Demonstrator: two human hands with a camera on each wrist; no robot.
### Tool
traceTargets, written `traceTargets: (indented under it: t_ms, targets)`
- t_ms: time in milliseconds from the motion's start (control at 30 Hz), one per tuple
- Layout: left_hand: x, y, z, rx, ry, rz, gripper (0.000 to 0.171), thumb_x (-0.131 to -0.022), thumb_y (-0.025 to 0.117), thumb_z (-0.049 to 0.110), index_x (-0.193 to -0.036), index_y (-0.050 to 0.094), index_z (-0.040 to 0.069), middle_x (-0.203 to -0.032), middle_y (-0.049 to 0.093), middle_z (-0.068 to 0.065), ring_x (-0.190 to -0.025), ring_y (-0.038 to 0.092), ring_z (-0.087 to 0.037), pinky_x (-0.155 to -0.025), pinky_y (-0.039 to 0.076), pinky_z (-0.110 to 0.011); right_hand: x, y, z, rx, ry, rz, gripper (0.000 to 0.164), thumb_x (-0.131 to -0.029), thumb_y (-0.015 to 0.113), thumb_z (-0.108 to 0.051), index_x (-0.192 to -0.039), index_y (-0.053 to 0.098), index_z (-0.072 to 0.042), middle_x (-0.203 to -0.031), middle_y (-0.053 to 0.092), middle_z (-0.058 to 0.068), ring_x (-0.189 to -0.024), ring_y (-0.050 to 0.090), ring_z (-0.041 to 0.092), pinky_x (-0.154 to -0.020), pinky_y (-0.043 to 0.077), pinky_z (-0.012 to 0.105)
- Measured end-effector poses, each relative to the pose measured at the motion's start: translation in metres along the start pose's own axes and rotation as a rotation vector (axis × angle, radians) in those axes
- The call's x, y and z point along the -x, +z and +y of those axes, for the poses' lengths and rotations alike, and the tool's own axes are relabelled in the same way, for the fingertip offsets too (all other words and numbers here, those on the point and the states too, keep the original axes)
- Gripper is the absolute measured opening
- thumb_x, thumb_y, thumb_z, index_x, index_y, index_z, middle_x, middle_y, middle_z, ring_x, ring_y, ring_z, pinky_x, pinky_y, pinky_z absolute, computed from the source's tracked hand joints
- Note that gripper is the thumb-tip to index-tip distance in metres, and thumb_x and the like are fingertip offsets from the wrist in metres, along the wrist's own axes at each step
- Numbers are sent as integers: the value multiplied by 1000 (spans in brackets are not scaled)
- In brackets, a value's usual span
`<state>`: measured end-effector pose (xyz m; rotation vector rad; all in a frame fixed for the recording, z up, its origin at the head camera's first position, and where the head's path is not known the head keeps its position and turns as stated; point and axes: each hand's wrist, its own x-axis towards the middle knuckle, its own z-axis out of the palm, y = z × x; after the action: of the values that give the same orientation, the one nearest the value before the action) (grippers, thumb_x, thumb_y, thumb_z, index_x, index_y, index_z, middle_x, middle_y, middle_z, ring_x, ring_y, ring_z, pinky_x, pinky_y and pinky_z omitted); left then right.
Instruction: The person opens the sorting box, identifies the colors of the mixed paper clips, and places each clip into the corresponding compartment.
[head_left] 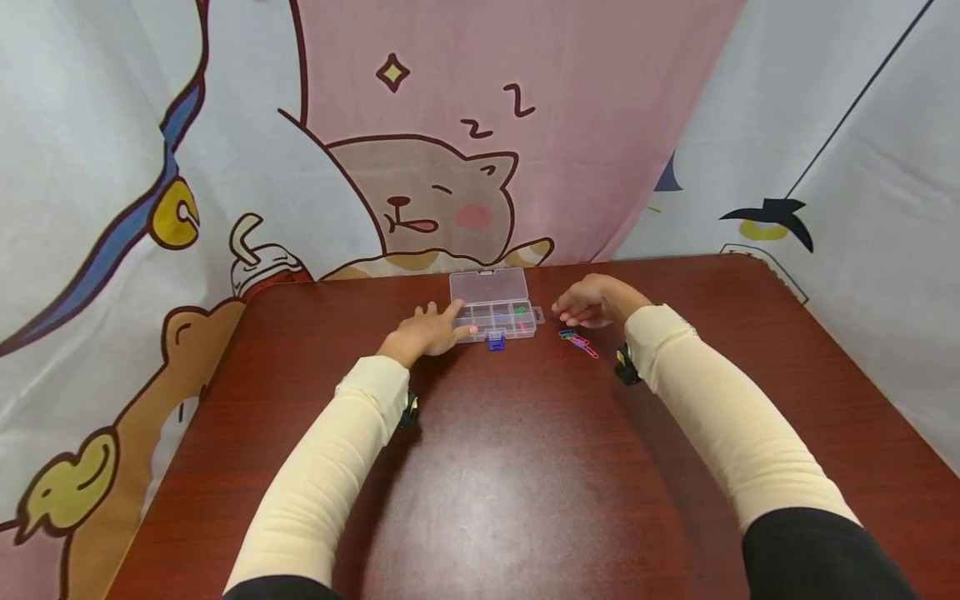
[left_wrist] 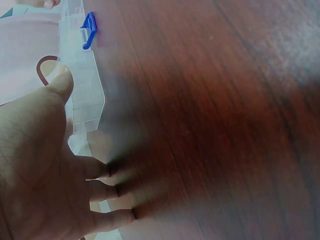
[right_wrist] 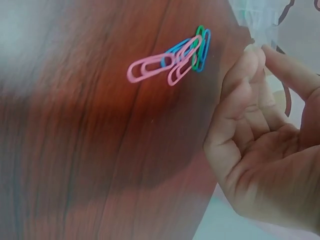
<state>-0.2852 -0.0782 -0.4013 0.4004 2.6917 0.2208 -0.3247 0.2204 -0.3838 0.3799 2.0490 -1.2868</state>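
A clear plastic compartment box [head_left: 489,287] stands at the back of the table with its lid up and a blue latch [head_left: 496,341] at its front. Small green, pink and blue pieces lie in its right-hand compartments. My left hand [head_left: 426,332] rests at the box's left end, fingers spread, thumb along its front corner. Right of the box, several pink, blue and green paper clips [right_wrist: 180,57] lie in a loose pile. My right hand [head_left: 596,302] hovers just behind this pile, fingers curled and thumb close to the index fingertip; I cannot tell whether it pinches anything.
The brown wooden table [head_left: 480,467] reaches back to a cartoon-printed curtain [head_left: 600,108] right behind the box. A clear hanging tab [head_left: 538,315] juts from the box's right end. Dark wrist cameras [head_left: 628,365] sit under both cream sleeves.
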Motion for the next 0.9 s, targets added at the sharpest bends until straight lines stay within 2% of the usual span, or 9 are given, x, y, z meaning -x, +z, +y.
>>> traceTargets:
  t_ms: [200, 500, 767, 900]
  targets:
    - [1, 0, 0, -6, 3, 2, 72, -88, 26, 65, -146, 3, 28, -146, 12, -23, -131, 12, -43, -97, 22, -58, 2, -4, 8, 103, 20, -30, 26, -83, 67, -21, -100, 65, -1, -67, 63, 1, -58, 59, 9, -57, 47, 25]
    - [2, 0, 0, 13, -1, -4, 72, -89, 26, 64, -147, 2, 28, -147, 9, -23, -131, 10, -42, -98, 20, -57, 3, -6, 16, 229, 26, 19, 22, -77, 72, -22, -87, 68, -3, -68, 64, 2, -63, 59, 12, -64, 48, 31]
    - [2, -1, 1, 9, 5, 9, 73, -88, 26, 65, -147, 3, 27, -146, 10, -24, -131, 10, -43, -99, 19, -57, 6, -3, 18, 339, -1, 75, 24, -74, 74, -23, -84, 68, -2, -71, 64, 4, -63, 59, 15, -61, 48, 31]
    - [0, -1, 0, 7, 9, -1, 74, -88, 24, 66, -147, 2, 27, -146, 10, -25, -131, 10, -44, -98, 19, -58, 6, 1, 17, 389, -25, 96, 20, -74, 73, -20, -83, 68, -3, -70, 64, 4, -62, 60, 14, -57, 47, 30]
